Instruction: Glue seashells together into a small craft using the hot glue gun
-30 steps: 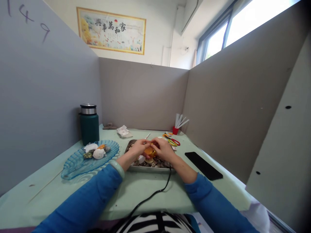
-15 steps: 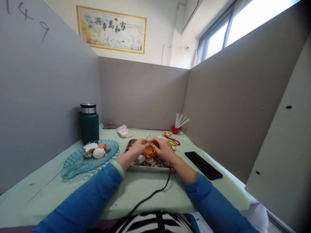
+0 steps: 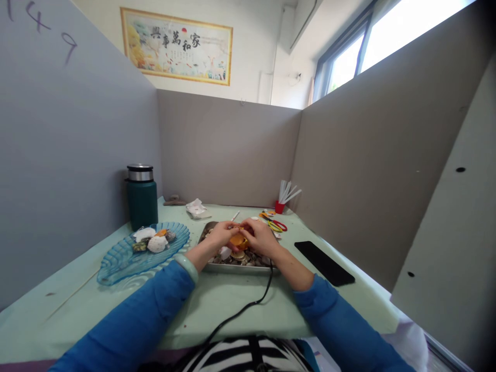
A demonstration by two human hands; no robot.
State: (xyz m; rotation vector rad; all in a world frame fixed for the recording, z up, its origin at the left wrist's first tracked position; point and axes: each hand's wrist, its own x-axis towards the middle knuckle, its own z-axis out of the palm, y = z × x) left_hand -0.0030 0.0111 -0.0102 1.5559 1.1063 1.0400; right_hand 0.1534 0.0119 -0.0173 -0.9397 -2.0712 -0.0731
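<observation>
Slight cam shift only; orange pc [image 3: 237, 241] in grasp of L hand [image 3: 220, 235] & R hand [image 3: 260, 238], long axis/direction unclear.

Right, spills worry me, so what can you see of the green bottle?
The bottle has a dark green body, a silvery metallic neck between black rings and a lid, apparently closed. It stands upright on the table by the left partition, behind the blue dish. Neither the left hand nor the right hand touches it.

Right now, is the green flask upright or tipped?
Upright. The green flask stands straight behind the blue dish, its silver top uppermost.
</observation>
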